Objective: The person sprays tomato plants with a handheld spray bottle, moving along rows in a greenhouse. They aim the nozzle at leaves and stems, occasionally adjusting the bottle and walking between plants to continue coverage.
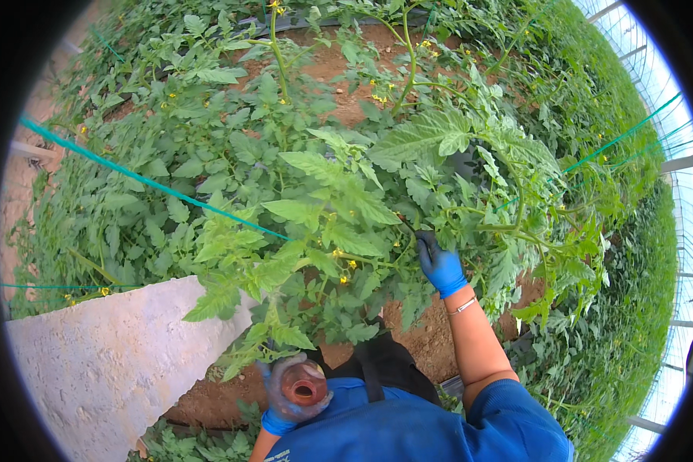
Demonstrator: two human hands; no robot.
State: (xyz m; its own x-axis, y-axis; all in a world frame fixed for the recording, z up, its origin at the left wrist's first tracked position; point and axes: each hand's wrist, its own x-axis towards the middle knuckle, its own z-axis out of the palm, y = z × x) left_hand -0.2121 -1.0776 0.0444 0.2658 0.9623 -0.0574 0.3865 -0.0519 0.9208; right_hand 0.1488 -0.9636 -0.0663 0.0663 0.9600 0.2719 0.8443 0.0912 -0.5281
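My left hand, in a stained blue glove, is wrapped around a small bottle close to my body. The bottle's round mouth is uncapped and faces up, and its walls look reddish. My right hand, gloved in blue with darkened fingers, reaches in among tomato leaves. A thin dark stick juts from its fingertips towards the upper left; leaves make its tip hard to tell. Just left of this hand, yellow tomato flowers hang in a cluster from a leafy tomato stem.
Green support twine slants down from the left into the foliage. A rough concrete post or slab stands close on the left. More twine runs at the right, near the greenhouse wall. Bare soil shows between plants.
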